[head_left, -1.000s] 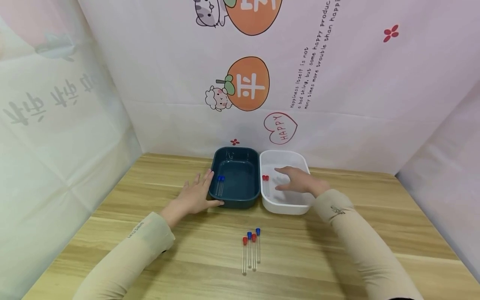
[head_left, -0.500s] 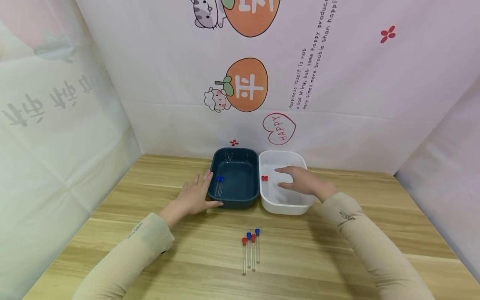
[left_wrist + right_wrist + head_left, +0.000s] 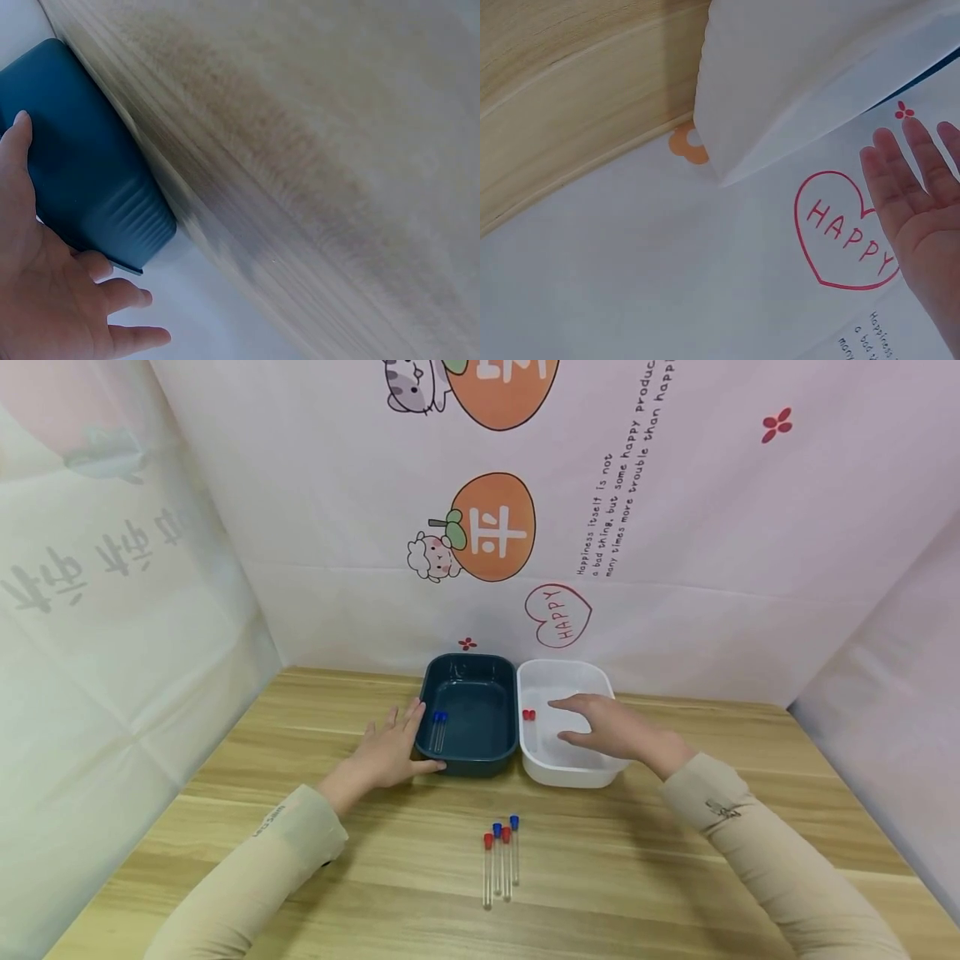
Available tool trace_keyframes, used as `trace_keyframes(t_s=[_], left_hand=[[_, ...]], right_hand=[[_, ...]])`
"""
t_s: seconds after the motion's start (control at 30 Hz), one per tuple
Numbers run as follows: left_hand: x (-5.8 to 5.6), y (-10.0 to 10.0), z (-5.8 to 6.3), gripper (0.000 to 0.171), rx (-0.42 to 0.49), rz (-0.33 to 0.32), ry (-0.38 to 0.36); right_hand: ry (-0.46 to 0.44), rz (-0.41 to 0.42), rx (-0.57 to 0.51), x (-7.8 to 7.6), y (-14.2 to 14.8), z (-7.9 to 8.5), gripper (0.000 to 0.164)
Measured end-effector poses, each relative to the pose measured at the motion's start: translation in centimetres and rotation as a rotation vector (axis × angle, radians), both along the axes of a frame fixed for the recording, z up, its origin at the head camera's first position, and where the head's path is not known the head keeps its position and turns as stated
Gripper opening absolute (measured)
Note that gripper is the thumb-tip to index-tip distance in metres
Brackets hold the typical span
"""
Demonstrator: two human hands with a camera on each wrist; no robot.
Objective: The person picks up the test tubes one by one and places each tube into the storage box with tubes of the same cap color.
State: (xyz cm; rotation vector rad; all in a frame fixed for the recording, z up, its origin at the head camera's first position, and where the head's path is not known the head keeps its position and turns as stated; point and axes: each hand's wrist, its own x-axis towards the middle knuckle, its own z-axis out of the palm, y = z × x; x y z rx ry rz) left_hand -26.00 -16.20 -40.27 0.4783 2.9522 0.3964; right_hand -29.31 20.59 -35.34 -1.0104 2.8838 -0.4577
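Note:
My left hand rests with spread fingers against the left side of a dark teal bin; in the left wrist view its thumb lies on the wall of the teal bin. Two blue-capped test tubes lie inside that bin. Over the white bin hovers my right hand, fingers extended and nothing held. Two red-capped test tubes lie in the white bin near its left wall. The right wrist view shows the right hand with straight fingers beside the white bin.
On the wooden table in front of the bins lie several test tubes, two with red caps and two with blue. The bins stand side by side against a printed white cloth, with more cloth at both sides.
My right wrist and forearm have shifted slightly right and toward me, while the fingers stay over the white bin. The left hand and the tubes keep their places.

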Motion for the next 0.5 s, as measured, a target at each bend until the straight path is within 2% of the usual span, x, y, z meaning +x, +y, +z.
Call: trace_keyframes(t_s=[0.23, 0.5], left_hand=[[-0.1, 0.0, -0.2, 0.110, 0.002, -0.001, 0.007], [-0.1, 0.0, -0.3, 0.111, -0.010, -0.001, 0.013]], right_hand=[[0.027, 0.008, 0.000, 1.9, -0.1, 0.9, 0.057], [0.111, 0.029, -0.054, 4.2, 0.2, 1.8, 0.055]])
